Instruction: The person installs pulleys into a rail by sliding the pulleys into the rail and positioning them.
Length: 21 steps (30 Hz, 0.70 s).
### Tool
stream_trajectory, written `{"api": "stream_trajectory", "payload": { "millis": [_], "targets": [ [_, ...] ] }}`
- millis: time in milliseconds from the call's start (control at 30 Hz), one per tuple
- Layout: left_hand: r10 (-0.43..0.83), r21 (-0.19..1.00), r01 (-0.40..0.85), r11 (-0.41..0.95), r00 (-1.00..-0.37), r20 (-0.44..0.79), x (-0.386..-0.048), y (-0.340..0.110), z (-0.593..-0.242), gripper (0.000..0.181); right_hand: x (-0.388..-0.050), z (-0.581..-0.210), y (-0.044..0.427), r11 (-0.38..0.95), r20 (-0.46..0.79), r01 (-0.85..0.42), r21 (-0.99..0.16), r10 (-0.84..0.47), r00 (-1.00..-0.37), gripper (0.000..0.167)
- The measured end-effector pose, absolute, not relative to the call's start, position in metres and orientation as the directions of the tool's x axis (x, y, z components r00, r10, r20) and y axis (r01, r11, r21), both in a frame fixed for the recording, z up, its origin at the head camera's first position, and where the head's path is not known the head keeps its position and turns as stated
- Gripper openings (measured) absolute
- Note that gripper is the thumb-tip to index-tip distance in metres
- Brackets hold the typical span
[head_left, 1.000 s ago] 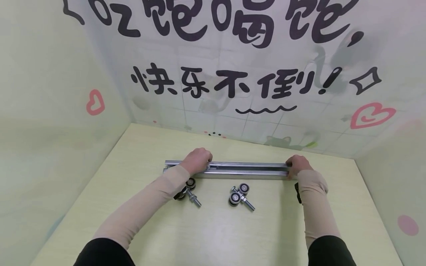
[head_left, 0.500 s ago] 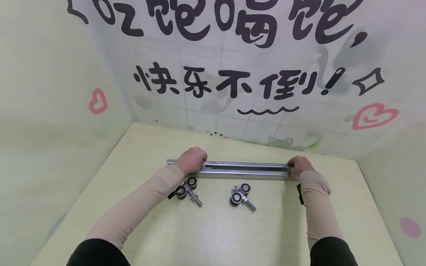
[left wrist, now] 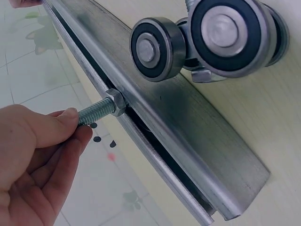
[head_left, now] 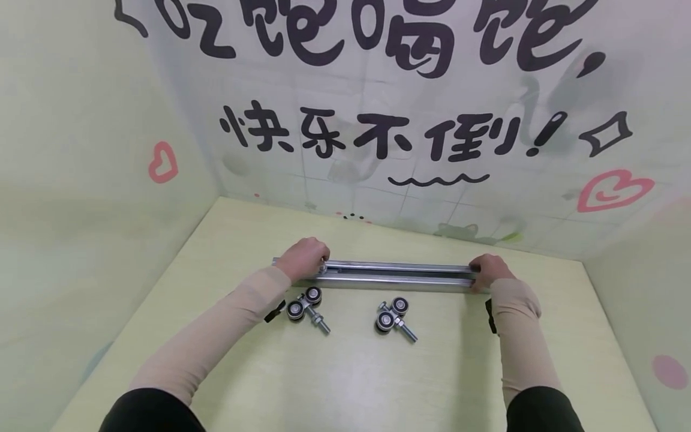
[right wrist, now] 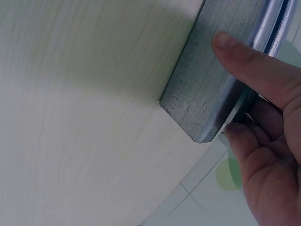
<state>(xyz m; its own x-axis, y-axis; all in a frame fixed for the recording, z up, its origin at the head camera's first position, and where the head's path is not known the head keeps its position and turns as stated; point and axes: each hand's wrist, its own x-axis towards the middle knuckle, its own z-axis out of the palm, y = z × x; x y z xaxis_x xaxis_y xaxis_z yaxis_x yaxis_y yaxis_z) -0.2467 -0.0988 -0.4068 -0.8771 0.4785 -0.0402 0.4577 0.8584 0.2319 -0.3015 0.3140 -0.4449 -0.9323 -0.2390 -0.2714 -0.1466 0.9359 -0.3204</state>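
Observation:
A metal C-channel rail (head_left: 399, 280) lies on the table with its slot facing up. From that slot sticks a threaded bolt (left wrist: 97, 110) with a hex nut (left wrist: 116, 102) at the rail's lips. My left hand (head_left: 305, 259) pinches the bolt between thumb and fingers near the rail's left end. What the bolt joins inside the channel is hidden. At the right end, my right hand (head_left: 488, 271) grips the rail, thumb (right wrist: 235, 52) on the near side wall and fingers over the slotted side. Two roller trolleys lie in front: the left trolley (head_left: 306, 304) and the right trolley (head_left: 393, 314).
The pale wooden table (head_left: 345, 372) meets a back wall (head_left: 335, 192) printed with dark lettering, close behind the rail. Side walls stand at left and right. Both trolleys sit just in front of the rail, bolts pointing toward the front right.
My left hand has slid left along the rail with the bolt, uncovering more of the left trolley. My right hand keeps its grip, and the rail stays about where it was.

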Motion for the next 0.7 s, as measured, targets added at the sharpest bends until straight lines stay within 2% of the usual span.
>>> {"api": "stream_trajectory", "payload": {
  "millis": [700],
  "targets": [
    [0.437, 0.235, 0.411, 0.881, -0.897, -0.07, -0.236, -0.134, -0.4, 0.016, -0.292, -0.444, 0.312, 0.941, -0.266, -0.163, -0.296, -0.245, -0.932, 0.063]
  ]
}}
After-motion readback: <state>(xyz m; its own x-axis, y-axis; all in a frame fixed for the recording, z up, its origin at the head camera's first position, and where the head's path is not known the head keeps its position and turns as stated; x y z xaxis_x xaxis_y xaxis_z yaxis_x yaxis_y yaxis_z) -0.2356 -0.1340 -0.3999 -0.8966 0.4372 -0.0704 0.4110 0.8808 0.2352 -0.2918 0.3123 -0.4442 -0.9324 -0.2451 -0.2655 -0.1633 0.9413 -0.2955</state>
